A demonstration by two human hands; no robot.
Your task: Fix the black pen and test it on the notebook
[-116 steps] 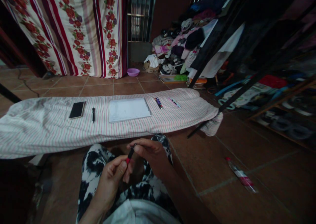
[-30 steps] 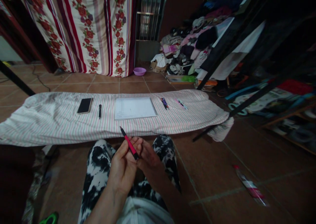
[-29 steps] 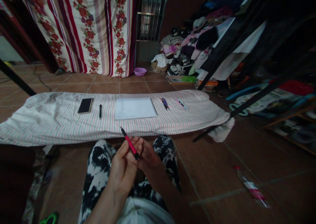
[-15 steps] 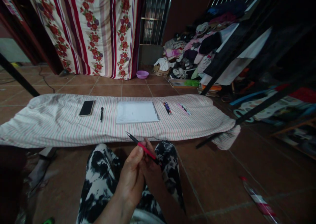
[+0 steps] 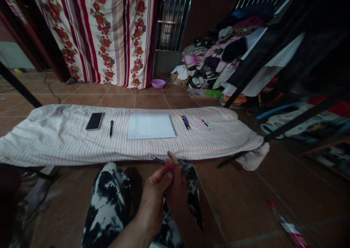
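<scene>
Both my hands meet over my lap, above the black-and-white patterned trousers (image 5: 109,193). My left hand (image 5: 154,195) is closed, pinching a red and black pen (image 5: 162,162) whose tip points left and away. My right hand (image 5: 176,188) lies behind it with fingers curled on the same pen. On the striped cloth (image 5: 54,142) ahead lie a spiral notebook (image 5: 151,126), a black pen (image 5: 111,128), a dark phone (image 5: 94,121) and two pairs of pens (image 5: 186,122) (image 5: 205,123).
A floral curtain (image 5: 109,33) hangs at the back left beside a metal grille. A purple bowl (image 5: 158,83) and a heap of clothes (image 5: 216,58) sit at the back. Dark metal bars (image 5: 273,51) cross the right side. A plastic wrapper (image 5: 287,228) lies on the tiles.
Early on both hands gripped the pen upright. Since then it has tilted flat, tip to the left, and the hands have shifted right over my knee. My view has dipped slightly.
</scene>
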